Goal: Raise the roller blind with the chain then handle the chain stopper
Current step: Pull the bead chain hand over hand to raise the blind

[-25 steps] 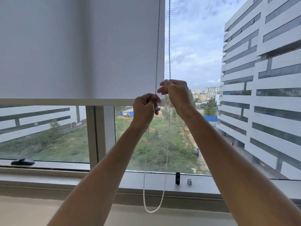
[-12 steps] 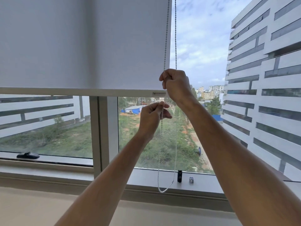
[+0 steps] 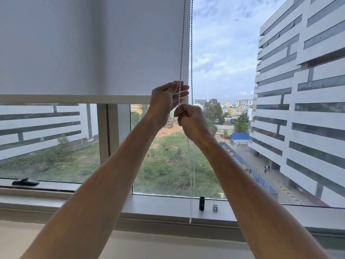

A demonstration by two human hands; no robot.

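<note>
The white roller blind [image 3: 93, 45] covers the upper left of the window, and its bottom bar [image 3: 74, 99] hangs level with my hands. A white bead chain [image 3: 191, 53] drops in two strands along the blind's right edge to a loop near the sill. My left hand [image 3: 166, 100] is the upper one, with its fingers curled around the left strand. Just below it, my right hand [image 3: 193, 121] grips the same strand in a fist. A small black cylinder [image 3: 202, 203] and a small grey piece [image 3: 215, 207] stand on the sill beside the chain loop.
The grey window sill [image 3: 158, 208] runs across below the glass, with a vertical window frame post [image 3: 112, 137] left of my arms. A black window handle [image 3: 25, 182] lies on the lower frame at far left. Buildings and a green lot show outside.
My right hand came down with the chain while my left hand went up past it to a higher hold. The blind's bottom bar has risen.
</note>
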